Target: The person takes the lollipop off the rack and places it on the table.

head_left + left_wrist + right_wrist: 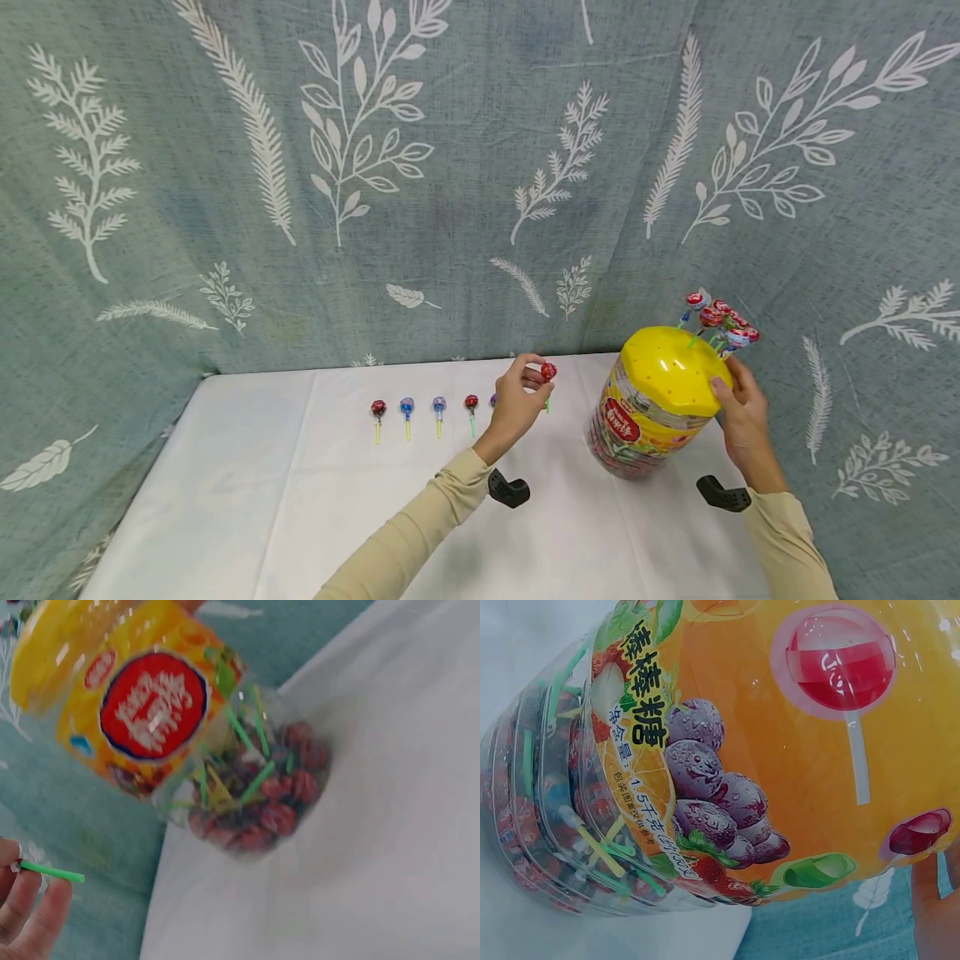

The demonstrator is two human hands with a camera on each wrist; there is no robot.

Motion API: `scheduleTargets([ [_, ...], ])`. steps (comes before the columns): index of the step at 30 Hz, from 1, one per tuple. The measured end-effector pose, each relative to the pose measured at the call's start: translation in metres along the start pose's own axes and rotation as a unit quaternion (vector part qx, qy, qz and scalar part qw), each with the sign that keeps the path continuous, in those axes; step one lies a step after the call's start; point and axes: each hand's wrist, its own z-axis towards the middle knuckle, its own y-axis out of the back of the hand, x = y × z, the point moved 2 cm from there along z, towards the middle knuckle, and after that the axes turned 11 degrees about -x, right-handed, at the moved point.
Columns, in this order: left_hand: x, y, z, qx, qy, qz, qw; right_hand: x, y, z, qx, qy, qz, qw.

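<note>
My left hand (516, 407) pinches a red-wrapped lollipop (549, 372) by its green stick (56, 872), which points down, just left of a big clear candy jar (651, 417). The jar has a yellow lid (670, 367) with small holes. A cluster of lollipops (716, 315) stands in the lid's far right side, heads up. My right hand (746, 417) grips the jar at the lid's right edge, thumb on the rim and fingers behind. Through the clear lower wall, many wrapped lollipops (544, 817) with green and yellow sticks show inside.
On the white table (360, 508), a row of lollipops lies left of my left hand, among them a dark red one (378, 408), blue ones (407, 406) and a red one (471, 402). A purple one (492, 401) is partly hidden behind that hand. A patterned curtain (465, 208) hangs behind.
</note>
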Motion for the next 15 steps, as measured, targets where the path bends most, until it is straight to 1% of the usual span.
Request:
scheduleTargets([
  [4, 0.015, 0.002, 0.003, -0.009, 0.018, 0.021, 0.9996, 0.000, 0.000, 0.000, -0.002, 0.001, -0.006, 1.000],
  [9, 0.036, 0.003, 0.005, -0.020, 0.038, 0.027, 0.9987, 0.000, -0.001, 0.000, -0.006, 0.002, -0.004, 1.000],
  [15, 0.061, 0.000, 0.008, -0.042, 0.068, 0.055, 0.9953, 0.000, -0.001, 0.000, -0.001, 0.008, 0.004, 1.000],
])
